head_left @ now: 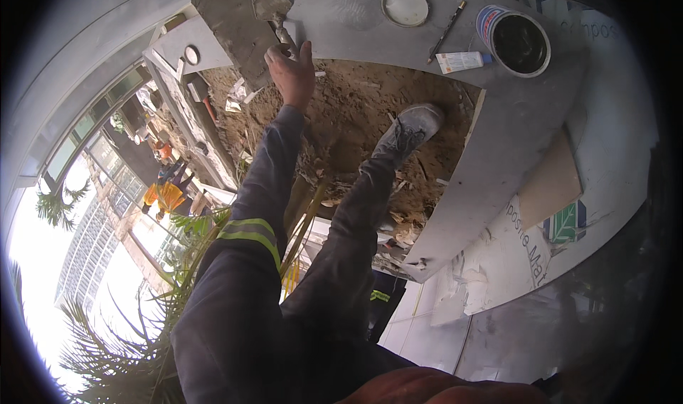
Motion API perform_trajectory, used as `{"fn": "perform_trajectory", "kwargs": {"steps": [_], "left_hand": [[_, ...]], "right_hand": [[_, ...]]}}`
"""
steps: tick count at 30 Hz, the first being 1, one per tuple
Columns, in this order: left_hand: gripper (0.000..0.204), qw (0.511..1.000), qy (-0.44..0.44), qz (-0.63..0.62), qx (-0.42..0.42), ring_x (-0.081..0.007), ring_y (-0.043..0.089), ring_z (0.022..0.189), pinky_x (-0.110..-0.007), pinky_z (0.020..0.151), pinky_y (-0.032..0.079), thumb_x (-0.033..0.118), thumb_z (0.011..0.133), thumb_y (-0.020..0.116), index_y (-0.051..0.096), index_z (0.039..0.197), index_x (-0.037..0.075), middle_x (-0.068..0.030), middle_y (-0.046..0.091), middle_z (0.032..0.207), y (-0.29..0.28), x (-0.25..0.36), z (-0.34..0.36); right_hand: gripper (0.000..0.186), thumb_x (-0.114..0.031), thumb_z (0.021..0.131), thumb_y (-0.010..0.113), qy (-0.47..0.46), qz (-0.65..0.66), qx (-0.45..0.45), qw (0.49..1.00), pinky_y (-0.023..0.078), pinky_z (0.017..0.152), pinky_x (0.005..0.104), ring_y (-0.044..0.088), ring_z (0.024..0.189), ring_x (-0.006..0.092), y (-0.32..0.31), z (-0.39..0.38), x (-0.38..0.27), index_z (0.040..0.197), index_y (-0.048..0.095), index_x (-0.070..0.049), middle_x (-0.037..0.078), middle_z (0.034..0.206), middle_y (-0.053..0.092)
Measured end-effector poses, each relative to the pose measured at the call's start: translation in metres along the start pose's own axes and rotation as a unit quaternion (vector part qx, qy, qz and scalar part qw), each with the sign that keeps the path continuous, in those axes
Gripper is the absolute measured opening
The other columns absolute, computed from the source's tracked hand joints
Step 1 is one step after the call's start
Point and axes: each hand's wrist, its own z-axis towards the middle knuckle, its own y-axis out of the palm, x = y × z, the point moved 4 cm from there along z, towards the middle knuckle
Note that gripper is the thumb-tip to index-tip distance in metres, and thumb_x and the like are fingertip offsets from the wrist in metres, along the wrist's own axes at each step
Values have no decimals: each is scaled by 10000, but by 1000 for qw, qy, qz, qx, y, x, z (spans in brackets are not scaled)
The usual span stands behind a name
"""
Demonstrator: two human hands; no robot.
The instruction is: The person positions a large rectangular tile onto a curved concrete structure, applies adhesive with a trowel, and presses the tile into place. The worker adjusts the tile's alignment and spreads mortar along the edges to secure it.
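Observation:
My left hand (292,75) reaches up to the grey ledge, its fingers closed around the handle of a small trowel (270,4). The trowel's blade is smeared with grey paste and lies over the edge of a flat rectangular board (229,30), also coated in grey. My hand is beside this board, over its right edge. My right hand does not show. To the right on the ledge stand an open tin (521,44) with dark contents, a white and orange tube (461,62) with a blue cap, a pencil (448,32) and a round lid (405,7).
The grey ledge (498,140) borders a bed of brown soil (356,91), where my shoe (409,130) stands. A red-handled tool (204,98) lies at left. Palm fronds (142,340) rise at lower left. Farther off are people in orange (169,196). A cardboard piece (551,183) lies at right.

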Motion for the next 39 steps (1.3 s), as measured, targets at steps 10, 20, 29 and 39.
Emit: {"fn": "perform_trajectory", "kwargs": {"steps": [10, 20, 29, 39], "left_hand": [[431, 992, -87, 1, -92, -481, 635, 1058, -527, 873, 527, 335, 934, 694, 614, 1086, -60, -295, 628, 1111, 13, -51, 3], [290, 971, -41, -135, -194, -390, 634, 814, -476, 762, 502, 223, 910, 708, 614, 889, -51, -221, 637, 905, -23, -15, -56], [409, 883, -29, -288, -370, -285, 603, 913, -399, 829, 503, 297, 933, 781, 704, 1182, -17, -147, 595, 1087, -179, 65, -200], [410, 893, 102, -10, -437, -285, 609, 895, -403, 732, 516, 269, 1041, 625, 616, 1318, -32, -221, 533, 1235, -243, -36, -214]], "right_hand": [[616, -132, 953, 709, 238, 776, -219, 541, 562, 926, 420, 640, 1110, 329, -226, 59, -364, 1504, 468, 3, 238, 1470, 444], [661, -160, 902, 766, 98, 858, -146, 483, 508, 986, 495, 605, 1155, 427, -293, 125, -431, 1468, 487, 35, 237, 1429, 488], [395, -164, 854, 785, 93, 910, -397, 74, 544, 830, 436, 685, 886, 292, -293, 141, -452, 1178, 640, 9, 148, 946, 690], [486, -431, 890, 775, 504, 675, -511, 173, 510, 716, 423, 642, 740, 207, -353, -214, -328, 925, 701, 49, 139, 762, 677]]}}
